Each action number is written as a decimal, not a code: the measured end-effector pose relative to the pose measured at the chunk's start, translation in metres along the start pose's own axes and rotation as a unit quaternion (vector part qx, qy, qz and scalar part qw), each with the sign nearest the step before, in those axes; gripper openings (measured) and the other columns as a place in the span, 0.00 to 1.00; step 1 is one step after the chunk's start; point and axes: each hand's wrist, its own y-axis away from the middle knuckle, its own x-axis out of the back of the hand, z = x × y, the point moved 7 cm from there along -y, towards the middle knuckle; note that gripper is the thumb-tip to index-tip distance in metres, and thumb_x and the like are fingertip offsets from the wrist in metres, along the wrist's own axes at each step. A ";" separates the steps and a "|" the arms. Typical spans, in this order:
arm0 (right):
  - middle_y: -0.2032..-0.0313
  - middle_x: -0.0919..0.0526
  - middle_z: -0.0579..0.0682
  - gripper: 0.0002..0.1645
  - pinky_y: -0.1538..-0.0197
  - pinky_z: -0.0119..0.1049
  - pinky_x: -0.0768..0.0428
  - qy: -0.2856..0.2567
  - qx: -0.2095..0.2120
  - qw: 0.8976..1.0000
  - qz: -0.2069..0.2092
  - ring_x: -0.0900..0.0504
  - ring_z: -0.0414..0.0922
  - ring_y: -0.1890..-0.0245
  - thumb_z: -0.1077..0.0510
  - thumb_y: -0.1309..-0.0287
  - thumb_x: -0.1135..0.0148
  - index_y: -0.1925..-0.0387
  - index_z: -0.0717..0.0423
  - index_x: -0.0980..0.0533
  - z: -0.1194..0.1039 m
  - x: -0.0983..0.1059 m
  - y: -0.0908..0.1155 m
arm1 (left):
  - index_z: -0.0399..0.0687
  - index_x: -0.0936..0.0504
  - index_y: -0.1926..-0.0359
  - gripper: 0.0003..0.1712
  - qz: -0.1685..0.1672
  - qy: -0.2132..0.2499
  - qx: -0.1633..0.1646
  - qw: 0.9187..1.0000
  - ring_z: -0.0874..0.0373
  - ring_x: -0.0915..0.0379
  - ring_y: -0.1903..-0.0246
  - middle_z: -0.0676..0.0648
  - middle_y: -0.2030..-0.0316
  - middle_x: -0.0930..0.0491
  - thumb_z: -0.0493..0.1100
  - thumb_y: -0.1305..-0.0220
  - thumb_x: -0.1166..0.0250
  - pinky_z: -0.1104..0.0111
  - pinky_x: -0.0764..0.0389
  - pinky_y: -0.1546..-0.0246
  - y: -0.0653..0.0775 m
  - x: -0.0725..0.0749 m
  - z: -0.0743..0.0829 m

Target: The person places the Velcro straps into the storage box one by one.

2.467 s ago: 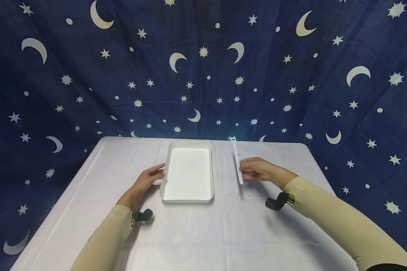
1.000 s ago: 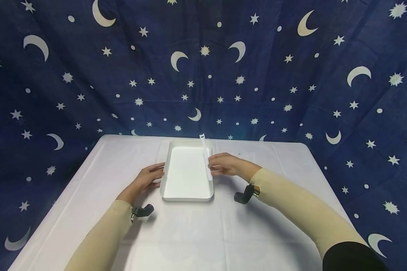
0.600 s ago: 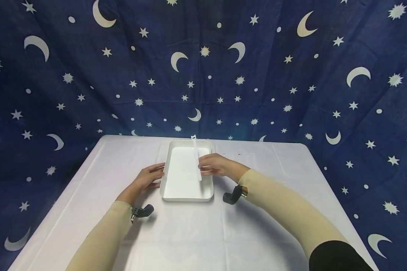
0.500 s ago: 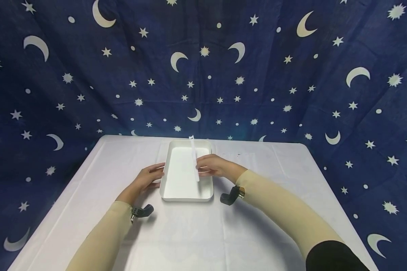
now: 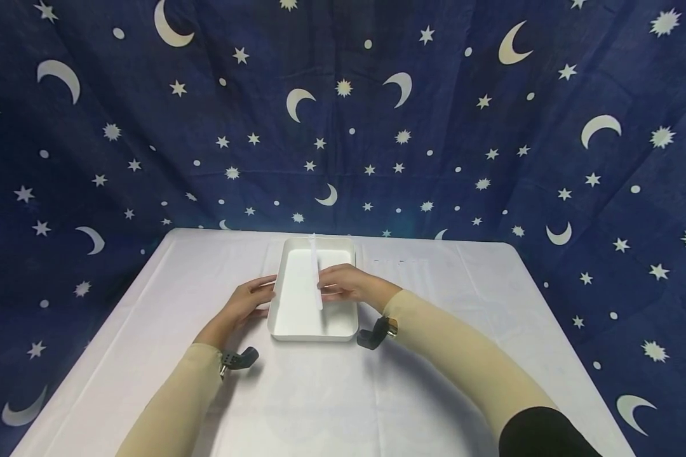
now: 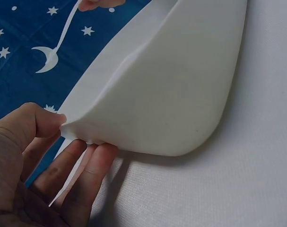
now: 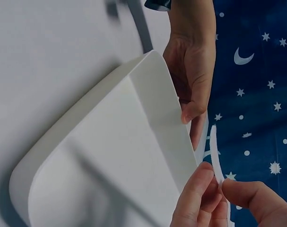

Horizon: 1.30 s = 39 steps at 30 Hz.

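Note:
A white rectangular tray with low walls lies on the white cloth. My left hand holds it by the left wall; in the left wrist view the thumb is at the rim and the fingers lie along the outer wall. Over the tray, my right hand pinches a thin, flexible white strap with a slotted end. The right wrist view shows that strap between thumb and fingers, standing above the tray wall. Its shadow falls on the tray floor.
Several pale strips lie faintly visible on the tablecloth right of the tray. A dark blue curtain with moons and stars hangs right behind the table. Dark wrist cameras project from both wrists.
My right hand has carried the strap leftward from the right side of the table, across the tray's right wall, to above its middle. My left hand keeps its place at the tray.

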 end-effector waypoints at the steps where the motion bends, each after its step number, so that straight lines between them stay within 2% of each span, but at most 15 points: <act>1: 0.65 0.22 0.51 0.26 0.52 0.39 0.13 0.000 0.001 1.000 0.000 0.19 0.45 0.62 0.74 0.46 0.41 0.43 0.68 0.26 0.001 -0.002 -0.001 | 0.49 0.38 0.27 0.35 0.000 0.000 -0.002 1.000 0.41 0.30 0.37 0.39 0.30 0.34 0.40 0.32 0.39 0.62 0.14 0.52 0.000 0.000 0.000; 12: 0.64 0.22 0.51 0.29 0.52 0.37 0.13 -0.001 -0.002 1.000 -0.004 0.18 0.46 0.59 0.75 0.47 0.41 0.41 0.67 0.27 0.010 -0.017 -0.014 | 0.50 0.37 0.27 0.35 -0.002 0.011 -0.007 1.000 0.42 0.29 0.37 0.39 0.31 0.34 0.40 0.33 0.38 0.63 0.14 0.53 0.000 0.000 -0.001; 23: 0.68 0.22 0.51 0.30 0.63 0.31 0.12 -0.006 -0.003 1.000 0.004 0.18 0.42 0.69 0.75 0.48 0.41 0.41 0.67 0.28 0.018 -0.025 -0.027 | 0.51 0.37 0.27 0.35 -0.002 0.008 -0.008 1.000 0.40 0.31 0.36 0.39 0.30 0.34 0.42 0.33 0.38 0.61 0.14 0.53 -0.002 0.001 -0.005; 34: 0.69 0.20 0.51 0.26 0.58 0.31 0.13 0.000 -0.020 1.000 -0.001 0.17 0.41 0.74 0.74 0.45 0.42 0.43 0.69 0.26 0.025 -0.034 -0.034 | 0.51 0.37 0.27 0.36 0.002 0.011 -0.011 1.000 0.39 0.32 0.35 0.40 0.30 0.34 0.43 0.34 0.38 0.61 0.14 0.52 -0.003 0.000 -0.007; 39: 0.72 0.21 0.51 0.24 0.62 0.30 0.13 0.008 -0.020 1.000 0.001 0.18 0.41 0.77 0.74 0.45 0.42 0.44 0.70 0.25 0.027 -0.047 -0.037 | 0.50 0.37 0.27 0.36 0.000 0.020 -0.022 1.000 0.39 0.32 0.35 0.39 0.30 0.35 0.43 0.34 0.38 0.61 0.14 0.52 0.001 0.004 -0.009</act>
